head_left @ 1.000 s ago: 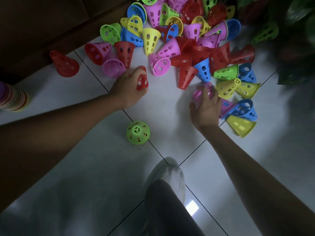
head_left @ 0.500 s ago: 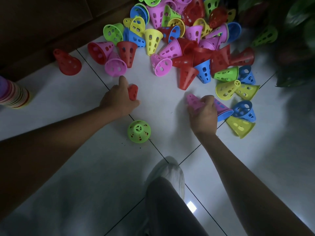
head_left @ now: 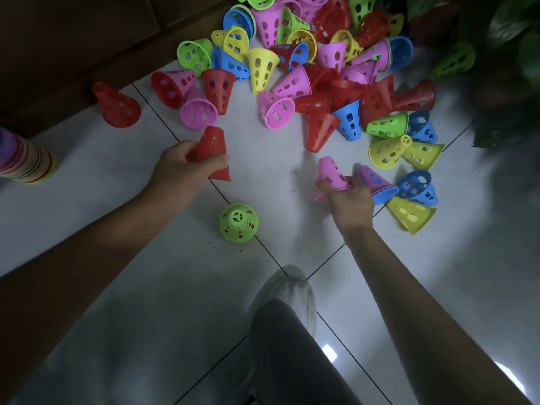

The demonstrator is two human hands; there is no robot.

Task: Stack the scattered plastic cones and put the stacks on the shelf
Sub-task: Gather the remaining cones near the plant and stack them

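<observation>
- While cones are lying strewn across the tiled floor (head_left: 87,287), a finished stack of cones (head_left: 24,160) is standing at the nine o'clock edge of the view, not yet on any shelf; no shelf is showing.
- Toward ten o'clock, a lone red cone (head_left: 117,105) is standing upright by the dark wooden base (head_left: 73,48), well apart from the pile.
- Left of centre, the left hand (head_left: 178,171) is grasping a red cone (head_left: 211,152), fingers curled round its wide end, narrow tip pointing to twelve o'clock, apparently clear of the floor.
- Just below it, toward six o'clock of that hand, a green cone (head_left: 238,222) is sitting upright on a tile joint, touching neither hand.
- Right of centre, the right hand (head_left: 349,201) is pinching a pink cone (head_left: 333,173) near its rim, tip leaning toward eleven o'clock; a pink-and-blue nested pair (head_left: 377,184) is lying just beside it at three o'clock.
- Filling twelve to two o'clock, the main pile of cones (head_left: 306,68) is waiting unsorted, with dark plant leaves (head_left: 496,39) overhanging its right edge.
- By all appearances the gathering step is under way: each hand is holding one cone and the two are not yet nested.
- Judging from this, the next move is calling for turning both cones the same way and sliding one over the other, or capping the green cone, before more are being picked up.
- With most cones unstacked, the task is looking to be in its early-to-middle stretch.
</observation>
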